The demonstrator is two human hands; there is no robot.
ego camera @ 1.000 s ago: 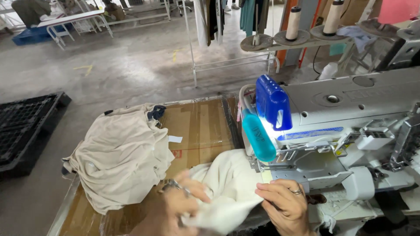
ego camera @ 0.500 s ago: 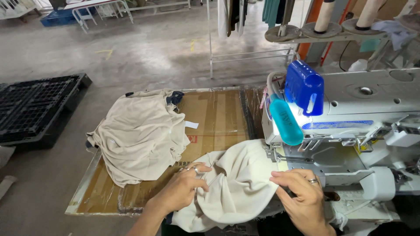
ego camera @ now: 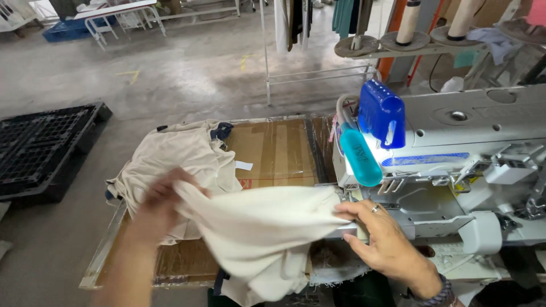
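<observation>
As both hands' fingers clamp cream cloth point(ego camera: 256, 227), left hand point(ego camera: 156, 207), right hand point(ego camera: 387, 241), sewing machine point(ego camera: 472, 165)

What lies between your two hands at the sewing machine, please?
In the head view, a cream cloth stretches between the left hand and the right hand, each gripping one end.

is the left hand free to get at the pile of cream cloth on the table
Probably not yet: the left hand hovers right over the pile, but it grips the cream piece stretched to the right hand.
</observation>
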